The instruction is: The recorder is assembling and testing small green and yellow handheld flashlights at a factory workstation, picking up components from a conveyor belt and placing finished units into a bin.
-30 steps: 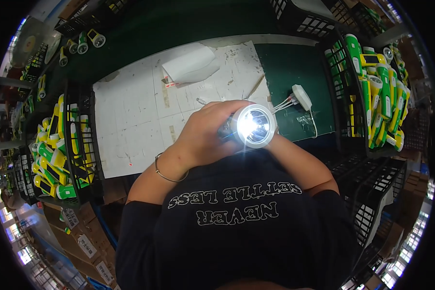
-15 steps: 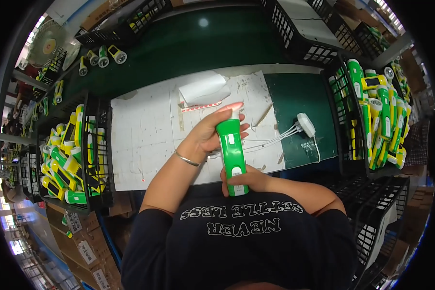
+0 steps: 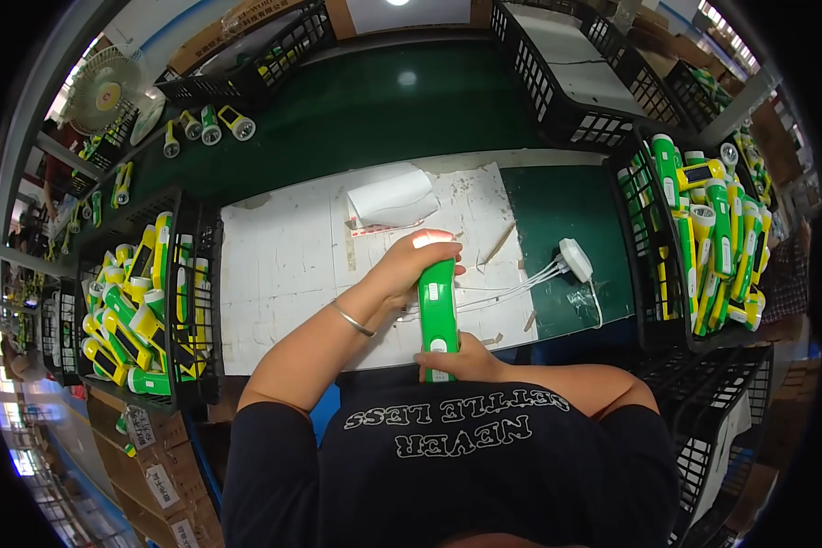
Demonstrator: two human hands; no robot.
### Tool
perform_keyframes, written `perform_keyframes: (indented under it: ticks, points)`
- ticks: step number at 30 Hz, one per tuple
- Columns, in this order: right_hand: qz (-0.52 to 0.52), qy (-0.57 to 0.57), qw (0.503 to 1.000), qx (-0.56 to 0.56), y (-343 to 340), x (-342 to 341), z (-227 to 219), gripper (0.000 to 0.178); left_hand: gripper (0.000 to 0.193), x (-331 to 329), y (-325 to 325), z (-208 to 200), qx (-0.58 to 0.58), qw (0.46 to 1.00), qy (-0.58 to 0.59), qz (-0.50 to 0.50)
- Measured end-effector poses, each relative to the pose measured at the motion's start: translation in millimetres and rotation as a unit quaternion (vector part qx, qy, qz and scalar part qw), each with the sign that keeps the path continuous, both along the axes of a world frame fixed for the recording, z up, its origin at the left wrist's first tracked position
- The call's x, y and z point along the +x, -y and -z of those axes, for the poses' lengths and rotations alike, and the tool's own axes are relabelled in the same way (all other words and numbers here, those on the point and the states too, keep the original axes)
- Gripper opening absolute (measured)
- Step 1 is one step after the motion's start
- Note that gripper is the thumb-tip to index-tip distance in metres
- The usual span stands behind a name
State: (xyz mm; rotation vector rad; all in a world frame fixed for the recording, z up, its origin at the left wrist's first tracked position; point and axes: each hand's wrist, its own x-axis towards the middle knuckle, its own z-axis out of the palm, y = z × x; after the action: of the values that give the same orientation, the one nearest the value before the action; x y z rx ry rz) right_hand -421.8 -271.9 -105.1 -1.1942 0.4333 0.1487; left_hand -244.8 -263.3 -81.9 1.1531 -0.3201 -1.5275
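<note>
Green flashlight (image 3: pixel 437 315), held lengthwise over the white work mat (image 3: pixel 283 274) close to the body, under inspection, left hand (image 3: pixel 409 267) closed around its lit head, right hand (image 3: pixel 457 363) gripping its tail end; setting it aside likely calls for the crate of flashlights (image 3: pixel 703 228) at right.

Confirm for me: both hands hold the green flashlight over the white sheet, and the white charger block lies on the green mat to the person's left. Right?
Not quite. In the head view the white charger block lies to the person's right, not left. The rest holds: the left hand and right hand hold the green flashlight over the white sheet.
</note>
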Motion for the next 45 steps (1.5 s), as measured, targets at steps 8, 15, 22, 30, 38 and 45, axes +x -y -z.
perform_keyframes:
  ticks: [8,15,22,30,38,45]
  points:
    - [-0.009,0.027,1.000,0.009,5.3,2.4,9.9,0.026,0.042,-0.5,-0.1,24.1,-0.040,0.973,-0.224,-0.040]
    - [0.018,0.041,0.997,0.061,5.7,1.1,16.2,0.023,0.041,-14.7,-11.2,15.1,-0.077,0.960,-0.269,-0.023]
    - [0.053,-0.065,0.996,0.044,16.2,7.7,-3.1,0.033,0.038,-37.1,-32.7,24.1,-0.081,0.992,-0.086,-0.039]
    - [0.100,0.050,0.976,-0.187,76.9,13.8,-14.0,0.034,0.033,0.7,-18.2,-5.5,-0.129,0.981,0.009,-0.145]
    - [0.012,0.149,0.616,-0.773,53.4,25.6,-47.8,0.013,0.040,-13.3,-22.3,-1.3,-0.143,0.966,0.189,-0.108]
    - [-0.234,0.218,0.655,-0.685,32.7,5.2,-48.6,0.019,0.049,19.6,-27.0,11.6,-0.149,0.968,0.055,-0.195]
